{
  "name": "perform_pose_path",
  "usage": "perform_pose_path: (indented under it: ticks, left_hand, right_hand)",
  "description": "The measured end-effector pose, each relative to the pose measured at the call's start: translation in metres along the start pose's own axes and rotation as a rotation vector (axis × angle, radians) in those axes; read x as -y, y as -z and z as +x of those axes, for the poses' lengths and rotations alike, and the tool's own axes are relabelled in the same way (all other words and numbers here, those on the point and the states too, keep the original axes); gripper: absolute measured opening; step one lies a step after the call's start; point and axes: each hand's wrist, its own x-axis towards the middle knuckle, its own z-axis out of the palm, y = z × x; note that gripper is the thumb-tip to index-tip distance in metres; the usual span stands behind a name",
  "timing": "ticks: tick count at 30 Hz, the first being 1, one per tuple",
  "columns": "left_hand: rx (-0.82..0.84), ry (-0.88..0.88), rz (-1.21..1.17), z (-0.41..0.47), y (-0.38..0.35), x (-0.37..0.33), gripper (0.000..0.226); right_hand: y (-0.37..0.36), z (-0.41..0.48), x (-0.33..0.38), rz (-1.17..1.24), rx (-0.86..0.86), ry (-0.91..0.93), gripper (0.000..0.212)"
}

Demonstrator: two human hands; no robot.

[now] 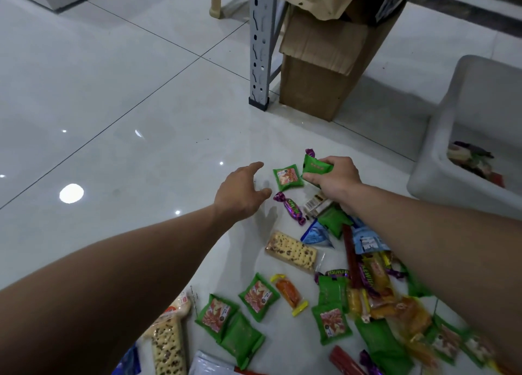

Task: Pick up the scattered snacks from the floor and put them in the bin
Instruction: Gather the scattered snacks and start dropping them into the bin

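Currently right hand point(336, 182) clamps a green pack point(315, 167), left hand point(240, 195) hovers spread and empty by a second pack point(287, 177); loose grip could drop it short of the bin point(429, 171).

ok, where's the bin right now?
Head view, far right edge: the bin sits to the right of the right hand, with the cardboard box up-left of it.

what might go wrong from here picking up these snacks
The right hand grips a green packet with loose wrappers under its wrist; lifting could drag them along.
The open left hand hovers by the purple candy on glossy tile; a nudge might slide it away.
The bin sits off to the right, so a toss may miss.
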Motion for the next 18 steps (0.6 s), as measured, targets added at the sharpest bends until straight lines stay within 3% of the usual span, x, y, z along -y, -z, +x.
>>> perform_pose_path:
  ticks: [9, 14, 18]
  left_hand:
    - [0.158, -0.15, 0.187, 0.023, -0.032, -0.014, 0.1]
    - [0.158, -0.187, 0.232, 0.034, -0.044, -0.015, 0.092]
    - [0.089, -0.225, 0.263, 0.037, -0.05, -0.012, 0.082]
  right_hand:
    - [0.01, 0.013, -0.019, 0.062, -0.035, -0.053, 0.015]
    - [0.01, 0.022, -0.028, 0.085, -0.069, -0.043, 0.029]
    - [0.011, 0.027, -0.036, 0.105, -0.05, -0.057, 0.028]
